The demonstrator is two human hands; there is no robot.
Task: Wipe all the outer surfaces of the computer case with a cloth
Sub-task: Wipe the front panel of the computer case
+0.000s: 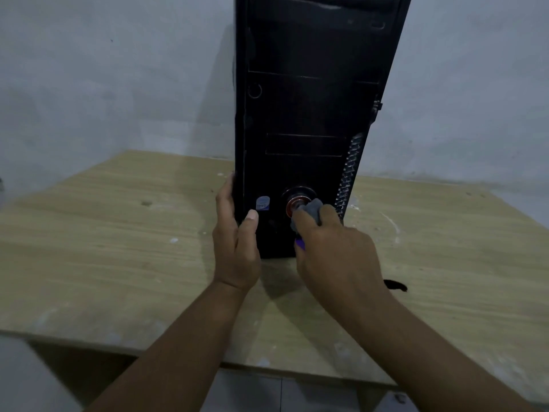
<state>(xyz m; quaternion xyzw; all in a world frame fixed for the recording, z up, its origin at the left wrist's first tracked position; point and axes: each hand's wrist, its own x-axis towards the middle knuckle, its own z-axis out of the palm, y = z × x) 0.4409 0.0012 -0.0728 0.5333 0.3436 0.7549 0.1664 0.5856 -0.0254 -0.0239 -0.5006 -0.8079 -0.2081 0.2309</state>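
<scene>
A tall black computer case [309,108] stands upright on the wooden table [104,248], its front panel facing me. My left hand [236,242] grips the case's lower left edge, thumb on the front panel beside a small blue sticker [263,203]. My right hand [332,248] holds a bunched grey cloth [315,210] and presses it against the round red-ringed button [297,203] low on the front panel. A bit of purple shows under my right fingers.
A pale wall [118,84] rises close behind the table. A small black object [395,285] lies on the table to the right of my right wrist. The table's near edge runs below my forearms, with tiled floor [252,394] beneath.
</scene>
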